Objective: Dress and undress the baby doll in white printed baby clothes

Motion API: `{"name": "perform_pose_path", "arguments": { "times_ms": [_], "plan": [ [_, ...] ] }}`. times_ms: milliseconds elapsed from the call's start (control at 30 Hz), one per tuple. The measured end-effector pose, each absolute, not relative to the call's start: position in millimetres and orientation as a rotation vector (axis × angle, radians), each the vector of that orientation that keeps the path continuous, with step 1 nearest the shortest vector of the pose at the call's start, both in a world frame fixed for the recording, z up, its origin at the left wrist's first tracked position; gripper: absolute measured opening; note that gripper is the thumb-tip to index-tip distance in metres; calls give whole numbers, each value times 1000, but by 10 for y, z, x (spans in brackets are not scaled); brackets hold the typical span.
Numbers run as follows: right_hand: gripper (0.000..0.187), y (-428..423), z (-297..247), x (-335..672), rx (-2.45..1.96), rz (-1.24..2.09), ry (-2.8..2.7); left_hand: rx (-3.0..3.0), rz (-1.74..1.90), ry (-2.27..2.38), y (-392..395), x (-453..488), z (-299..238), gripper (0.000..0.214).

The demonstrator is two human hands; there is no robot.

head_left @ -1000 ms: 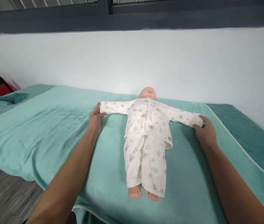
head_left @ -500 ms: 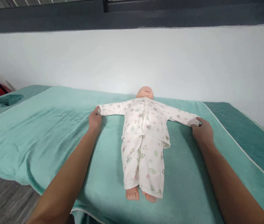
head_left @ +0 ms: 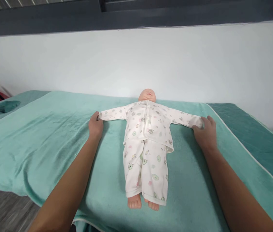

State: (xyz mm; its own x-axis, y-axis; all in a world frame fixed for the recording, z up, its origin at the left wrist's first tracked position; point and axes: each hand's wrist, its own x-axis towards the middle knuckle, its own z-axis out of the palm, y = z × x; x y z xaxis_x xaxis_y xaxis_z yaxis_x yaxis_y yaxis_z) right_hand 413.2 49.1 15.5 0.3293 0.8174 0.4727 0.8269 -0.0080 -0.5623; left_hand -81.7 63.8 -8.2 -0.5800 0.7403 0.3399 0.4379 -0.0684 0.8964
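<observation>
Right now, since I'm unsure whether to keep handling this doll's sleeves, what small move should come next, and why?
Probably ease the left hand and right hand gently off the sleeve ends: both sleeves reach well out to either side of the doll, so more pulling seems unneeded.
</observation>
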Motion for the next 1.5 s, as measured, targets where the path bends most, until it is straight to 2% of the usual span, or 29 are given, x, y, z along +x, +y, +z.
{"name": "perform_pose_path", "arguments": {
  "times_ms": [167, 333, 467, 633, 833, 967, 1133, 1267, 1500],
  "plan": [
    [42, 461, 136, 4019, -1897, -126, -1673, 1578, 1630, 1853, 590, -753, -3, 50],
    [43, 431, 160, 3990, -1946, -121, -1684, 1750, 1501, 1834, 524, -682, 11, 50],
    [44, 262, 204, 3855, -1718, -124, -1716, 1774, 1410, 1911, 390, -634, 2, 50],
    [43, -212, 215, 3475, -1448, 96, -1822, 1778, 1359, 1979, 129, -546, -25, 51],
    [39, -728, 280, 3162, -1299, 240, -1994, 1954, 1306, 1812, -320, -274, 51, 32],
    [32, -753, 321, 3104, -1397, 237, -1959, 2115, 988, 1572, -549, -60, 175, 22],
    [9, -697, 297, 3084, -1527, 170, -1950, 2134, 942, 1534, -591, 32, 212, 17],
    [8, -705, 283, 3085, -1622, 191, -1883, 2238, 924, 1565, -576, 26, 182, 7],
    [9, -700, 294, 3107, -1742, 245, -1820, 2161, 1051, 1648, -592, -11, 175, 12]
  ]
}}
